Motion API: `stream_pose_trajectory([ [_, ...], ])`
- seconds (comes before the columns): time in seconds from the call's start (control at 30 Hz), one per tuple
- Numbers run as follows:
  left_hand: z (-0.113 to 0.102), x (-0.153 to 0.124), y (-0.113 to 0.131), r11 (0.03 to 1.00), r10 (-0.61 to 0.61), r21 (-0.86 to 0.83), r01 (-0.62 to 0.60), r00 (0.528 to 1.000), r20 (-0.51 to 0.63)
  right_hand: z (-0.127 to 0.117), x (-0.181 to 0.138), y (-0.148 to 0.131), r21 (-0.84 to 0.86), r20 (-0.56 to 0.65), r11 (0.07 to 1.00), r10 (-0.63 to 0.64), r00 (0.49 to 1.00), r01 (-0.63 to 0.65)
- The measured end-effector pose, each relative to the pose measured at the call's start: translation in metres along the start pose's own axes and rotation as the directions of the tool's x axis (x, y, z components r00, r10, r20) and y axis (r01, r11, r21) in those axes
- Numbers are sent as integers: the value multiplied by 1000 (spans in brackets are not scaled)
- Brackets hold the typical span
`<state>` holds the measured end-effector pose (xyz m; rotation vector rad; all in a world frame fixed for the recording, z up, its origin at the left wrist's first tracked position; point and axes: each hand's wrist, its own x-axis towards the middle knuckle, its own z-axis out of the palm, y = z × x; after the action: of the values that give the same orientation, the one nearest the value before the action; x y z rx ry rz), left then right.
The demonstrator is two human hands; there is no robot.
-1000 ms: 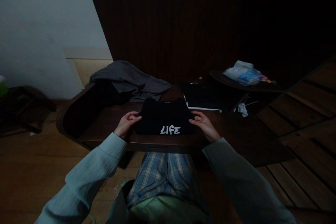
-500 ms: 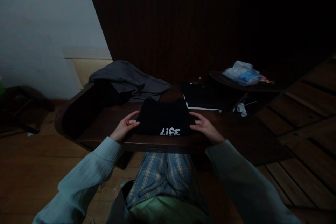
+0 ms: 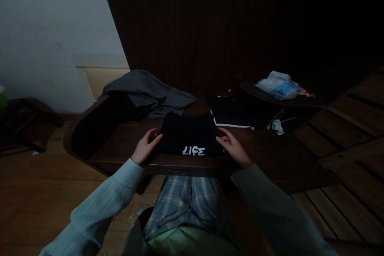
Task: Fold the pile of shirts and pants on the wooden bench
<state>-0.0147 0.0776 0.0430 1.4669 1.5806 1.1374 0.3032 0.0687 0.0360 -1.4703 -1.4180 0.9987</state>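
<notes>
A folded black T-shirt (image 3: 189,134) with white lettering along its near edge lies on the dark wooden bench (image 3: 120,156). The letters appear upside down from where I stand. At the shirt's left side my left hand (image 3: 146,144) has its thumb on top, and its fingertips are partly hidden by the edge. My right hand (image 3: 235,149) pinches the opposite side, thumb over the cloth and fingers curled at the border. Behind and to the right is another folded black garment (image 3: 231,112) with a white edge.
A grey cloth (image 3: 147,88) drapes over the bench's left arm. On a small shelf at the right sits a white and blue plastic package (image 3: 279,86), with a crumpled white piece (image 3: 276,127) below it. A tall dark wooden panel (image 3: 192,28) rises behind the bench.
My left hand has shifted slightly inward, its thumb now further along the shirt's edge. My right hand has turned a little inward too. The shirt stays nearly in place.
</notes>
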Motion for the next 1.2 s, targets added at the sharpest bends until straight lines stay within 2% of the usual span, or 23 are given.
stream_pose_trajectory([
  [0.1,9,-3,4,988,52,142,-55,998,25,7,5,-4,-171,-29,978,-125,992,118],
  [0.17,14,-6,7,976,102,187,-109,994,45,11,7,-5,-283,-3,933,-233,972,223],
  [0.27,14,-10,9,956,189,214,-202,979,79,13,7,-5,-368,30,887,-287,957,278],
  [0.37,7,-11,7,951,206,203,-233,967,148,8,4,-2,-387,32,880,-285,958,275],
  [0.47,-2,-7,6,962,145,201,-183,971,190,-2,5,2,-384,27,892,-249,968,240],
  [0.57,-4,2,6,968,105,216,-131,986,130,-8,14,5,-282,-23,950,-146,989,133],
  [0.67,3,13,4,979,39,196,-56,995,87,-7,28,6,-150,-89,987,-61,994,48],
  [0.73,12,19,2,987,26,157,-42,994,103,0,36,4,-176,-124,984,-45,991,23],
  [0.8,22,24,1,984,91,141,-106,990,108,9,44,1,-258,-153,965,-81,985,39],
  [0.9,32,26,-1,947,214,214,-238,968,130,22,51,-3,-379,-141,914,-213,967,146],
  [1.0,34,27,-1,921,239,270,-280,955,173,29,53,-4,-455,-97,863,-295,951,221],
  [1.1,33,26,0,910,267,279,-308,948,176,30,48,-4,-501,-166,853,-263,950,149],
  [1.2,34,21,3,881,286,350,-317,948,140,27,42,-6,-521,-274,853,-143,951,-22],
])
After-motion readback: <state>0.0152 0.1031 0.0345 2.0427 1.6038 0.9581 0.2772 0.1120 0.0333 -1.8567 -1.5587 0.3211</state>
